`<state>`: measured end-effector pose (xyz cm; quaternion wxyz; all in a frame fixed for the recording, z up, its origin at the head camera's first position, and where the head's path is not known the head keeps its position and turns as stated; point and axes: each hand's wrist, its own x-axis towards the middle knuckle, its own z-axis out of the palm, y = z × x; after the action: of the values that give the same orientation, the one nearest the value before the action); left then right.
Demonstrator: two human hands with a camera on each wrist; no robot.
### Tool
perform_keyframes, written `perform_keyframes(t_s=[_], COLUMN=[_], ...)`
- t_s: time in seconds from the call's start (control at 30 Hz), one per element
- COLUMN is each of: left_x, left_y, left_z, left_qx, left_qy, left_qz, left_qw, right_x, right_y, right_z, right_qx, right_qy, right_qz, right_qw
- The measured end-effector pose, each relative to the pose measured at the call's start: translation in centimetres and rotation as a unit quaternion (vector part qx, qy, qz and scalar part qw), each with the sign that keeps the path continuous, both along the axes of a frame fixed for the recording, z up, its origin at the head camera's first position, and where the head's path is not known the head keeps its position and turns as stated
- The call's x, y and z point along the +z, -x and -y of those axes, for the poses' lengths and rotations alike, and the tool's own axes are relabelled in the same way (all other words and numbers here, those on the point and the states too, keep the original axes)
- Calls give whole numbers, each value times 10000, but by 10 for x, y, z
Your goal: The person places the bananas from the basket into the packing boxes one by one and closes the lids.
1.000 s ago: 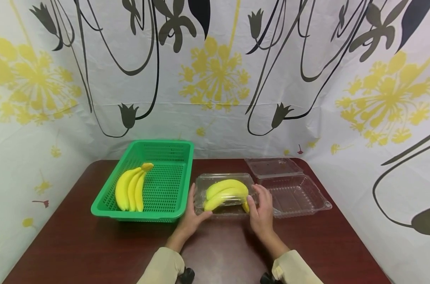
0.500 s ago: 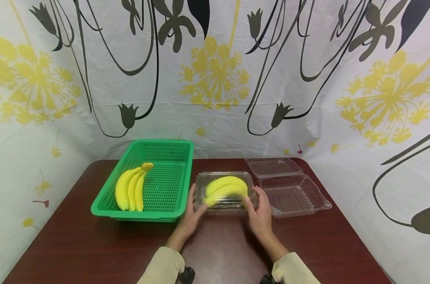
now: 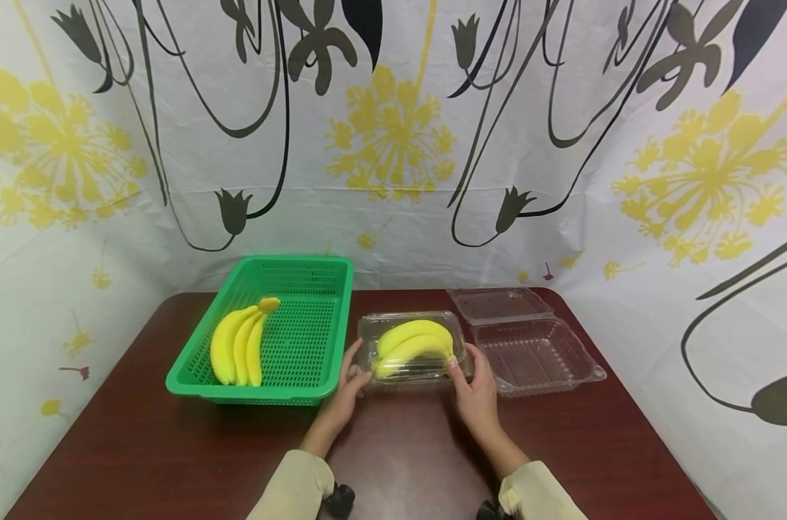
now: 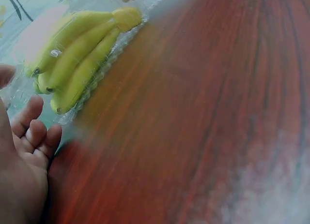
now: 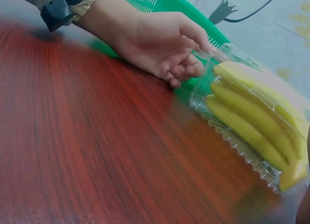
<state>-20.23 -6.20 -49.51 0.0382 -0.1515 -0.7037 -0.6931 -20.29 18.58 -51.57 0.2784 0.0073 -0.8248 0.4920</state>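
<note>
Bananas [image 3: 414,345] lay inside a clear container [image 3: 370,339], apparently closed; the right hand [image 3: 478,396] gripped its right end, the left hand [image 3: 342,399] touched its left with relaxed fingers. Seemingly unpacked: the other bunch [image 3: 238,348] in the green basket [image 3: 302,332], beside an unlidded second container [image 3: 530,354] rightward.

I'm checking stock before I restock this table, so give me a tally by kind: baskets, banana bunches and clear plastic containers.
Baskets: 1 (the green basket)
Banana bunches: 2 (the unpacked bunch in the basket, the packed bunch)
Clear plastic containers: 2 (the filled container, the open container)
Total: 5
</note>
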Motion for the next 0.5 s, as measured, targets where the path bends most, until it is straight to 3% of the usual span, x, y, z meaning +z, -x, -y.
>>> perform_keyframes(t_s=[0.3, 0.5], left_x=[-2, 0], left_y=[4, 5], left_z=[4, 3], left_qx=[-325, -287], left_qy=[-629, -633], left_qz=[408, 473], left_qw=[9967, 9965], right_x=[-1, 0], right_y=[-1, 0], right_z=[2, 3], right_qx=[40, 43], right_qy=[188, 249], right_qz=[137, 162], right_qw=[9997, 9995])
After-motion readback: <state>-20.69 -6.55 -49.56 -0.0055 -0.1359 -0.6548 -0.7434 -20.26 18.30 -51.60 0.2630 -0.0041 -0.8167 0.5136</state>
